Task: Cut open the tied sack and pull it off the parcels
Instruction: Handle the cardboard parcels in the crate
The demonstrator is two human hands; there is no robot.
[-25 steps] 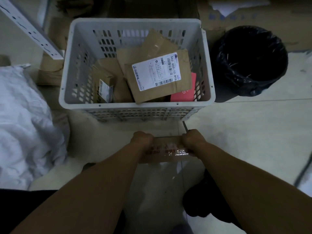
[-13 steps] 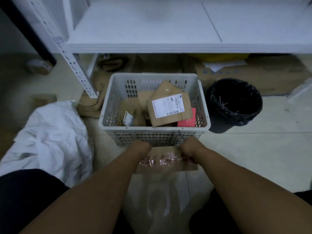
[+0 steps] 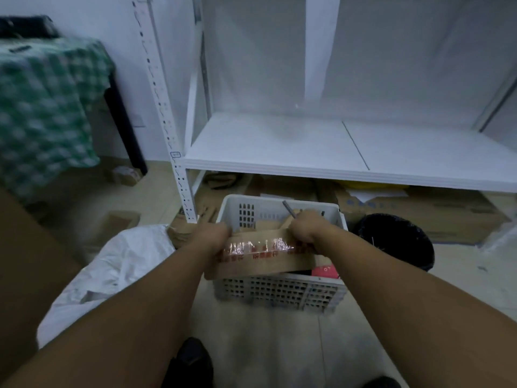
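**Taped parcel held over the crate, sack off to my left**

The white plastic crate point(image 3: 265, 292) sits on the tiled floor point(image 3: 461, 275) in front of me, below the white shelf point(image 3: 279, 152). In it I can see brown parcels point(image 3: 275, 224) near the back and a red packet point(image 3: 323, 271) against the front right corner; the rest of its inside is hidden by what I am holding. To the right of the crate stands a round bin with a black liner point(image 3: 397, 242); I cannot tell what is in it.

Both my hands grip a taped cardboard parcel point(image 3: 265, 259), which is over the crate and covers much of its opening. My left hand point(image 3: 212, 233) is curled round the parcel's left end. My right hand point(image 3: 305, 225) is clenched on its right end, and a thin grey tool point(image 3: 288, 208) sticks up out of that fist; I cannot tell what kind of tool it is.

The white sack point(image 3: 120, 264) lies crumpled on the floor left of the crate, apart from both hands, with my left forearm passing over its right edge. A green checked cloth point(image 3: 42, 107) hangs further off on the left.
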